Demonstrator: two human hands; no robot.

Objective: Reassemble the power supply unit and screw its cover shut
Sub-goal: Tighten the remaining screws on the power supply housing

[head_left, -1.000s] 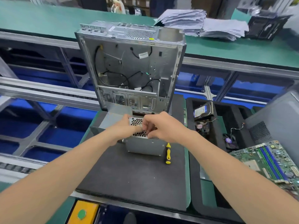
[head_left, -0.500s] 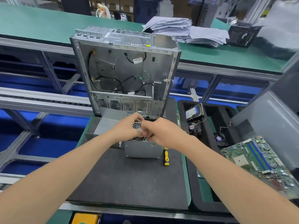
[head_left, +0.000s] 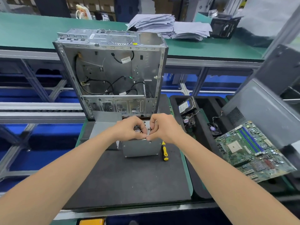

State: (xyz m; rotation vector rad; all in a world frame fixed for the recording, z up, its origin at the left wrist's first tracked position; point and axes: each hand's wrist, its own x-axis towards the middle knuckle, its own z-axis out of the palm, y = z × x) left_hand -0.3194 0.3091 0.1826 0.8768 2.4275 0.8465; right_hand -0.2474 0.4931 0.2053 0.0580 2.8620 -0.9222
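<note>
Power supply unit [head_left: 141, 148] lies beneath left hand [head_left: 129, 129] and right hand [head_left: 164, 127], both pinching its top edge.

Head-worn wide-angle camera looks forward and down, close over the black mat [head_left: 129, 176].

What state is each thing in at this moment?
power supply unit, on the black mat, fan grille up.
left hand, fingers curled over the fan grille; grip hidden.
right hand, fingers curled at the unit's near top edge; grip hidden.
screwdriver, lying on the mat beside the unit, untouched.
computer case, upright, side open.
motherboard, out of the case, tilted.
</note>
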